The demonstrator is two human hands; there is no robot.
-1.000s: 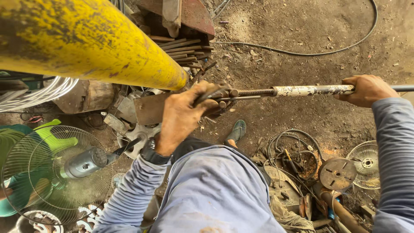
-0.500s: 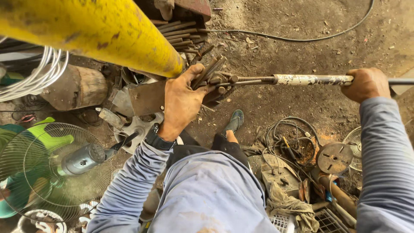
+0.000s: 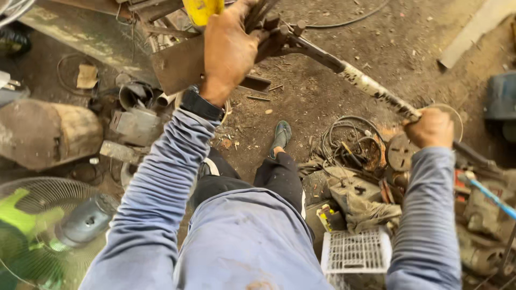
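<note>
My left hand (image 3: 228, 51) is closed around a bundle of dark metal rods (image 3: 263, 24) at the head of a long lever tool. The tool's handle (image 3: 365, 86), dark steel with a worn white-painted stretch, slopes down to the right. My right hand (image 3: 432, 129) grips that handle near its far end. A yellow pipe end (image 3: 203, 9) pokes in just above my left hand. A black watch (image 3: 201, 106) sits on my left wrist, and both arms wear grey-blue sleeves.
A rusty steel plate (image 3: 177, 64) lies under my left hand. A wooden log (image 3: 51, 131) and a green fan (image 3: 48, 231) are at the left. Coiled cable (image 3: 349, 142), round metal discs (image 3: 400, 153) and a white plastic crate (image 3: 357, 252) clutter the right. My sandalled foot (image 3: 280, 137) stands on dirt.
The view has swung so the yellow pipe is nearly out of frame. The handle now slopes down to the right instead of lying level, and my right hand has dropped lower.
</note>
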